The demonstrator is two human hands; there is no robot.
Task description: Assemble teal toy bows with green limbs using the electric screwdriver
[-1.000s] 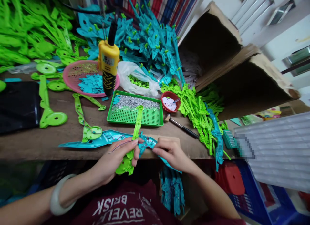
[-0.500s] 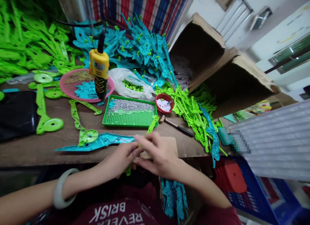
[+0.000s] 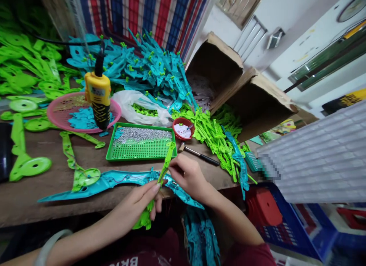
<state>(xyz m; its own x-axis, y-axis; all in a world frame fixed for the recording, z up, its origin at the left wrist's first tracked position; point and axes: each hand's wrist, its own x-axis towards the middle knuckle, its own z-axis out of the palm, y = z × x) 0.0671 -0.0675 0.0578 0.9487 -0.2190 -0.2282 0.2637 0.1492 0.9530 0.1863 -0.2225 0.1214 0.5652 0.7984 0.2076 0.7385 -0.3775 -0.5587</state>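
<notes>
My left hand (image 3: pixel 145 199) is wrapped round a long lime-green plastic part (image 3: pixel 165 163), which stands up at a slant with its wider end below my fingers. Just right of its upper half is my right hand (image 3: pixel 188 176), closed with fingertips pinched together; whatever they hold is too small or hidden to tell. Behind both hands a long blue plastic shell (image 3: pixel 120 178) lies along the table's front edge, thin wires running inside it. Another green part (image 3: pixel 88 177) with a round end rests over the shell's left portion.
A green tray (image 3: pixel 137 153) of small metal pieces sits behind, beside a red bowl (image 3: pixel 175 133) and a hammer (image 3: pixel 201 156). A yellow electric screwdriver (image 3: pixel 97 98) hangs over a pink basket (image 3: pixel 58 121). Piles of blue parts (image 3: pixel 160 67) and green parts (image 3: pixel 210 130) lie beyond.
My hands have moved apart, uncovering the green part and the blue shell's right end. The right hand has shifted from over the left to beside the part's upper half. The view has shifted.
</notes>
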